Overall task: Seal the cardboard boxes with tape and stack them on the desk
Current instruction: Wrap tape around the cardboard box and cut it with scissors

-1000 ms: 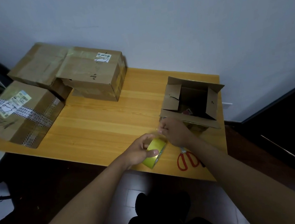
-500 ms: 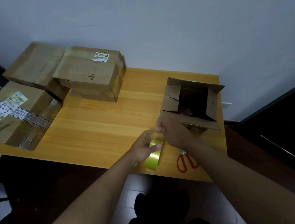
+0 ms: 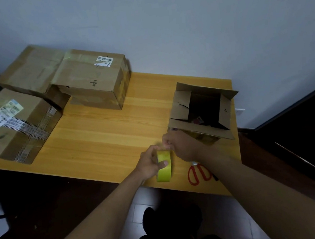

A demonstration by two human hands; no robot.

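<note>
The roll of tape (image 3: 164, 165) stood on edge near the desk's (image 3: 99, 138) front edge, gripped by the left hand (image 3: 150, 165), while the right hand (image 3: 179, 146) pinched at its top, seemingly picking the loose end free. The open box (image 3: 201, 112) sat just behind, flaps up; next, its flaps likely needed folding shut before tape was drawn across.

a plain room for home packing: wooden desk (image 3: 103, 138) against bare wall (image 3: 160, 19), shipping-labelled cardboard boxes (image 3: 92, 77)
</note>
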